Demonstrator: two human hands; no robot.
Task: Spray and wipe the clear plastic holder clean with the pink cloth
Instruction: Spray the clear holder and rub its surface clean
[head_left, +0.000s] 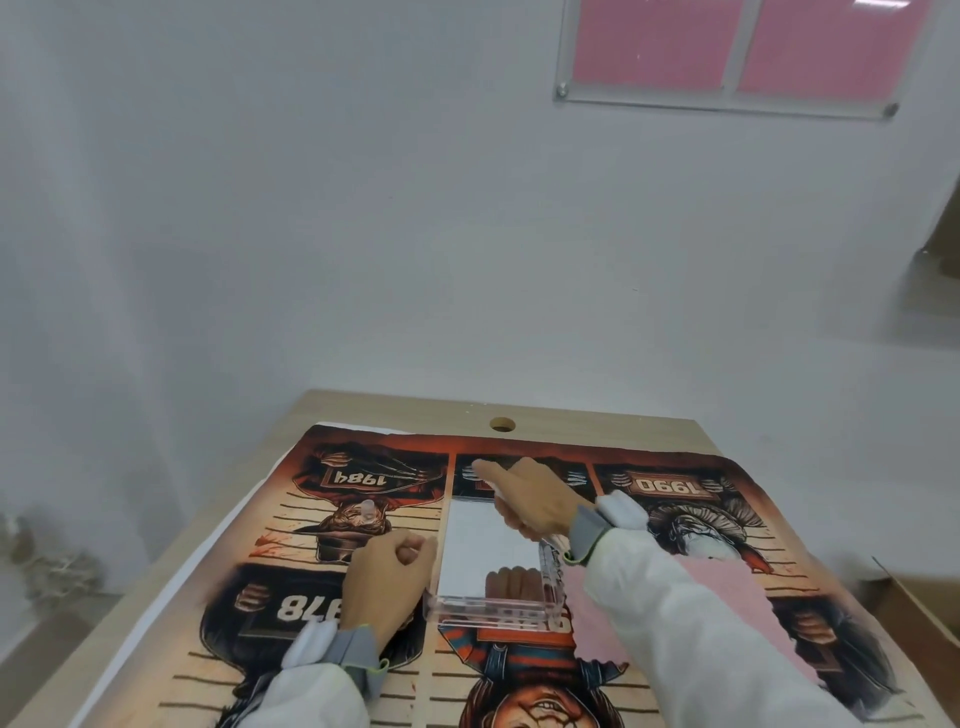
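Sleeved forearms framed the head view. Clear plastic holder (493, 561) lay flat on the printed poster (332, 525); left hand (387, 577) pinched its left edge, right hand (535, 506) gripped its far-right edge, probably steadying it. Pink cloth (727, 603) waited just right of the holder.

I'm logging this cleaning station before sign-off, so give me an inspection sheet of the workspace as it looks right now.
Surface: wooden table with a round hole, covered by a printed poster showing 1984 and 1990.
Job's things: clear plastic holder lies on the poster; pink cloth lies under the right forearm; a small clear bottle, perhaps the sprayer, stands beyond the left hand.
Clutter: nothing seen.
Grippers: left hand fisted at the holder's left edge; right hand grips its far right edge.
Cables: nothing seen.
Surroundings: white wall; acrylic frame with pink sheets; cardboard box at right.
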